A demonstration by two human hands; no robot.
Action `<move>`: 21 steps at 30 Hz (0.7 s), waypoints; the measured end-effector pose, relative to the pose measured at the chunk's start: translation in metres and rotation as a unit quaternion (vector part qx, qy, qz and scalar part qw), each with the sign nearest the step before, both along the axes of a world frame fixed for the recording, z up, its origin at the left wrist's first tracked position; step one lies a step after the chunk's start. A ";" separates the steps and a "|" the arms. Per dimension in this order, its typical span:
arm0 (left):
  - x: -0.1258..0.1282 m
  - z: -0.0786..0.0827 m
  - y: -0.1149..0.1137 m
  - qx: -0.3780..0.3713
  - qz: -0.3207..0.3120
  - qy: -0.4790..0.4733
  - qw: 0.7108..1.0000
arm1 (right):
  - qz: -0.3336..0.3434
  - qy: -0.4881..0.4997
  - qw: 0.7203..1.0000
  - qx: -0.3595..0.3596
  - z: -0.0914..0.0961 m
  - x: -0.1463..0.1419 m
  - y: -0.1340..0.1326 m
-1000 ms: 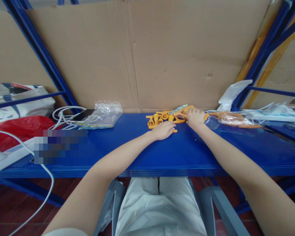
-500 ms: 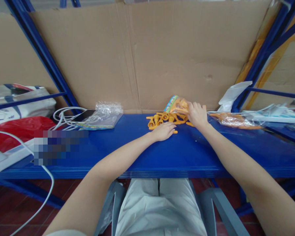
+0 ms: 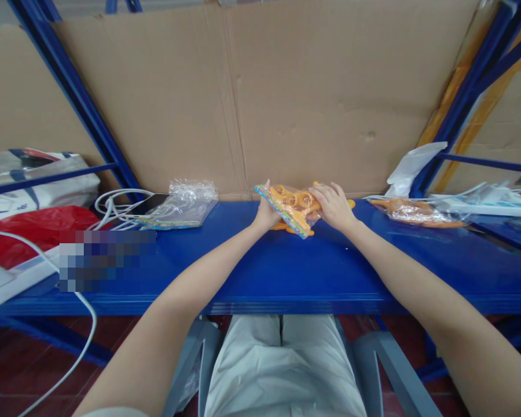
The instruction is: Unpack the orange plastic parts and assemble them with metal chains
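Observation:
A clear plastic bag (image 3: pixel 293 200) with a colourful printed header strip holds several orange pipe-shaped plastic pieces with round cups. It is held tilted over the blue table, its strip slanting down to the right. My left hand (image 3: pixel 267 213) is closed on the bag's left side, thumb up, with its other fingers mostly hidden behind the bag. Bent over the bag's right end, my right hand (image 3: pixel 336 207) grips it there. Beneath the bag, loose orange pieces (image 3: pixel 279 226) partly show on the table; the bag covers the others.
Left on the blue table (image 3: pixel 252 272) lie flat clear packets (image 3: pixel 178 211) and white cables (image 3: pixel 108 205). A filled bag of orange pieces (image 3: pixel 417 212) and a white power strip (image 3: pixel 490 202) are at right. Cardboard (image 3: pixel 321 104) stands along the back.
The bag has moved left and toward me, its strip now slanting the other way. My left hand has lifted from the loose pieces to the bag; my right hand has shifted left with it.

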State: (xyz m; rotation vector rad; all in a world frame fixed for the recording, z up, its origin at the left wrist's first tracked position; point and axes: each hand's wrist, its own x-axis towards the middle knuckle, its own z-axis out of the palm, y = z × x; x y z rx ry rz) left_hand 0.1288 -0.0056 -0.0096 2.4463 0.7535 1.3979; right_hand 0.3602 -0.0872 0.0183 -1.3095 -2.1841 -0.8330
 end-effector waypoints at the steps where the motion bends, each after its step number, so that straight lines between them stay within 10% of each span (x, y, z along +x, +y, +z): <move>1: -0.002 -0.001 0.001 -0.016 -0.001 -0.038 0.999 | -0.009 -0.002 1.000 0.000 -0.001 -0.001 0.000; 11: 0.000 0.000 0.003 -0.034 -0.063 -0.047 0.996 | -0.151 0.087 0.983 -0.053 0.011 -0.011 -0.010; 21: 0.008 0.017 -0.011 0.054 -0.072 -0.025 0.996 | 0.042 0.288 0.956 -0.034 -0.010 0.016 0.040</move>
